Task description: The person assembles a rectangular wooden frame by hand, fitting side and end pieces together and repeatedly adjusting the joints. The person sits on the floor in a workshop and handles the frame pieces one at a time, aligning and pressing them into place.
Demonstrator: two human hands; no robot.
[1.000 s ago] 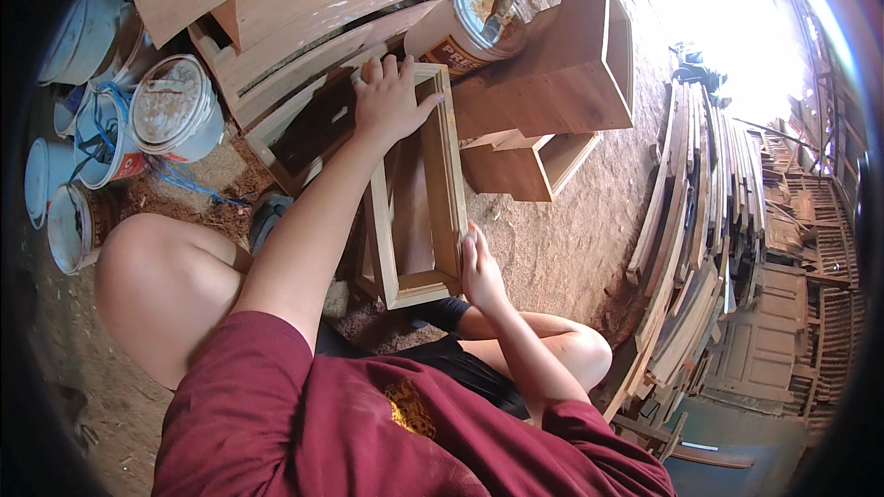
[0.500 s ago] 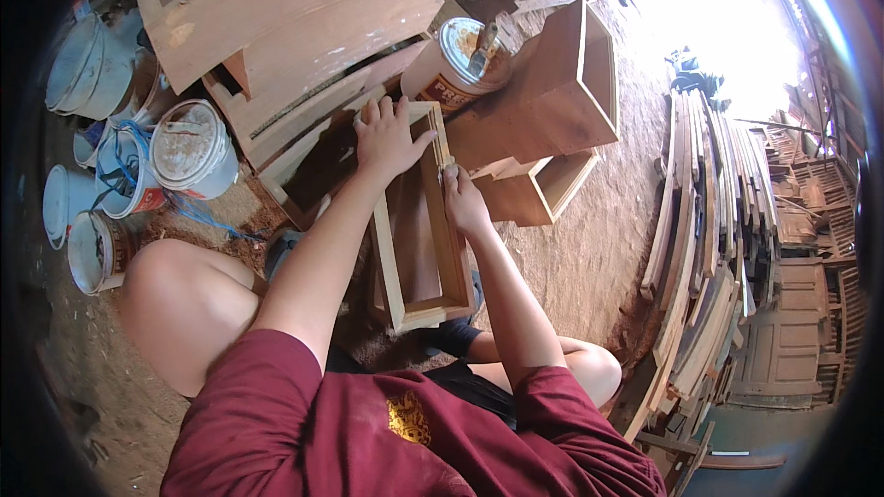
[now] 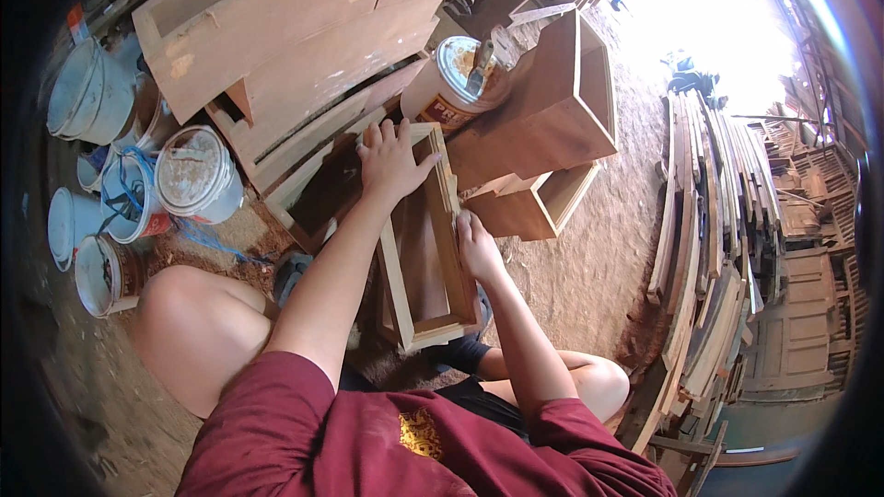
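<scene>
An open wooden drawer box [image 3: 397, 290] stands tilted between my legs, its long frame pointing away from me. My left hand [image 3: 394, 166] lies across its far end with fingers spread, the thumb reaching toward the right rim. On the right rim, about midway along, my right hand [image 3: 480, 247] is closed against the wood; whatever its fingers may hold is hidden. Just beyond the box stands a lidded paint bucket [image 3: 433, 97] with a paintbrush [image 3: 480, 69] on top. To the left of my left hand, a larger open wooden frame [image 3: 313, 186] partly shows behind my forearm.
Two more wooden boxes [image 3: 534, 120] [image 3: 529, 207] stand at the right of the bucket. Several pails [image 3: 198, 175] and blue string [image 3: 216, 241] are on the left. A big wooden cabinet piece [image 3: 276, 37] leans at the back. Long planks [image 3: 686, 221] are stacked at right.
My right hand has slid toward me along the drawer box's right rim. My left hand keeps its place on the far end. The whole view has shifted slightly.
</scene>
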